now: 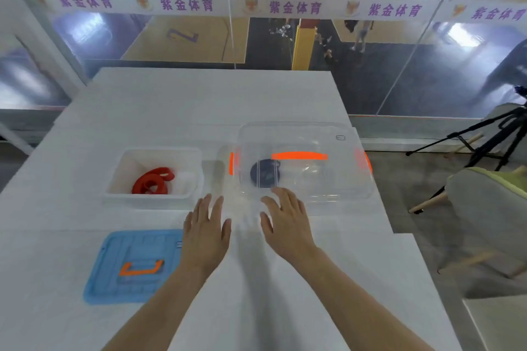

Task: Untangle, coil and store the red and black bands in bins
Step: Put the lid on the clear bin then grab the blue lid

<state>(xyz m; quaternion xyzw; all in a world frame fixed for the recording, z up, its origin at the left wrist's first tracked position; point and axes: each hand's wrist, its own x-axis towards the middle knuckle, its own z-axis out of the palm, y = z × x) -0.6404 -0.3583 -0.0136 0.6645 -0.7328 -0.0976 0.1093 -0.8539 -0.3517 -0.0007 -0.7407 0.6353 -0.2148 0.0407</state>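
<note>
Surface: white tabletop [216,100] set before a glass wall, a sports court seen beyond.
Red band: red flat rubber band [152,181] is coiled loosely in the open white plastic bin [114,179] at left; its long axis runs from near-left to far-right.
Black band: black coiled band [265,177] is seen lying as a round coil inside the clear plastic bin with orange latches [353,179] at right, its clear lid on.
Lid: blue plastic lid with orange handle [134,268] lies flat at near left.
Left hand: left hand [206,234] is held flat, fingers spread, gripping nothing.
Right hand: right hand [286,225] is held loose, palm down, beside the clear bin's near edge; contact cannot be told.
</note>
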